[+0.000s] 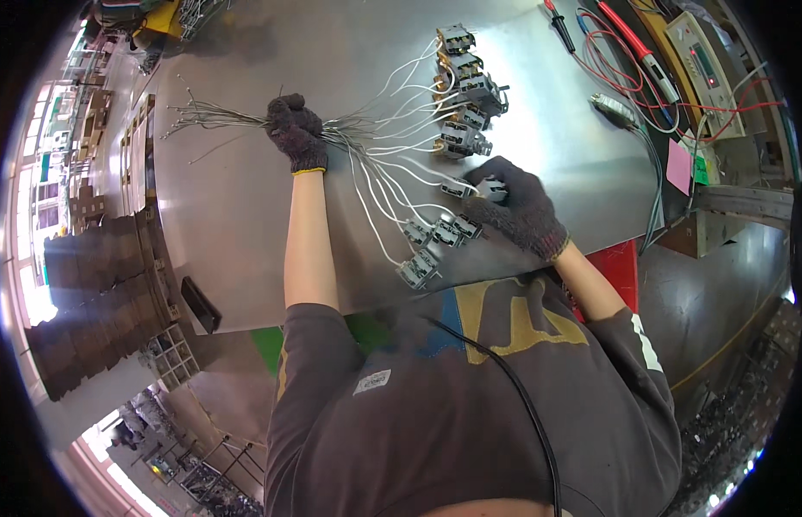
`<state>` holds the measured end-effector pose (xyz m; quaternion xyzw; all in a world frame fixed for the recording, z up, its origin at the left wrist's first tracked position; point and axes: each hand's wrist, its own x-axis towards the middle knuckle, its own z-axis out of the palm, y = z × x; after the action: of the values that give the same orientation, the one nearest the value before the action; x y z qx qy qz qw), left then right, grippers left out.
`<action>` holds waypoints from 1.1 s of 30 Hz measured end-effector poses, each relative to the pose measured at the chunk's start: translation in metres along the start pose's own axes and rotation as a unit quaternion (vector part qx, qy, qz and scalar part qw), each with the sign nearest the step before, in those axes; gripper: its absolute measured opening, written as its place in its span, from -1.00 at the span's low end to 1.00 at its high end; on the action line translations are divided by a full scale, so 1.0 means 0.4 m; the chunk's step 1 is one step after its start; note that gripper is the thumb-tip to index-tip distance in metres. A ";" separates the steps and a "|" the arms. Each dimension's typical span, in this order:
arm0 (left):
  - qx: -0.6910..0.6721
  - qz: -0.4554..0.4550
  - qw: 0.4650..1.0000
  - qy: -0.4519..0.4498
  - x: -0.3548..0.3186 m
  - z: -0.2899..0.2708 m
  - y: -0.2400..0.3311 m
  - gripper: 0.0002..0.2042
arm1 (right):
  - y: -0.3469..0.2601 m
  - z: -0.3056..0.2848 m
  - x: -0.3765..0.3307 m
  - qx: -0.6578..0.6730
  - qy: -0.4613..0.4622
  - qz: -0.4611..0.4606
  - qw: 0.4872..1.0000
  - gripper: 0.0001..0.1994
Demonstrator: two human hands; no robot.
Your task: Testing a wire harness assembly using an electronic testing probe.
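Note:
My left hand [295, 127], in a dark knitted glove, is closed round a bundle of thin grey wires [228, 117]. Their loose ends fan out on the left. To the right they spread into white-sleeved leads [405, 127], each running toward a small grey box-shaped switch unit. Several units [464, 138] lie in a column at the far side, and more [420, 269] lie nearer my body. My right hand [521, 207], gloved alike, grips one grey switch unit [492, 189] between thumb and fingers. The glove covers part of it.
A red test probe [638, 43], cables and a clip [612, 110] lie at the right of the metal table [237, 224], beside a meter with a red display [704, 65]. A black flat object [200, 304] sits at the near left corner. A black cable [513, 379] hangs over my shirt.

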<state>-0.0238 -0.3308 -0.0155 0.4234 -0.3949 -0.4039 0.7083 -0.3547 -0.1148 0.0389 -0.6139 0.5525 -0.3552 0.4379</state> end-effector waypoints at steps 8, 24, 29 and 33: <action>-0.040 -0.056 0.998 0.015 0.004 0.002 0.011 -0.55 | 0.003 -0.089 0.027 -0.365 0.054 -0.108 0.923 -0.60; -0.005 -0.033 0.999 0.009 0.001 0.005 0.013 -0.63 | 0.054 0.001 -0.035 -0.219 0.101 -0.036 0.970 -0.64; 0.001 -0.032 0.999 0.042 0.012 0.008 0.009 -0.61 | 0.012 -0.018 0.053 -0.210 -0.033 0.067 0.975 -0.44; 0.006 -0.049 0.998 0.030 0.007 0.009 0.015 -0.62 | -0.031 -0.007 0.064 -0.224 -0.034 0.080 0.971 -0.25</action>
<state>-0.0245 -0.3323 -0.0084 0.4582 -0.3548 -0.4225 0.6969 -0.3493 -0.1405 0.0503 -0.6618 0.6499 -0.1654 0.3349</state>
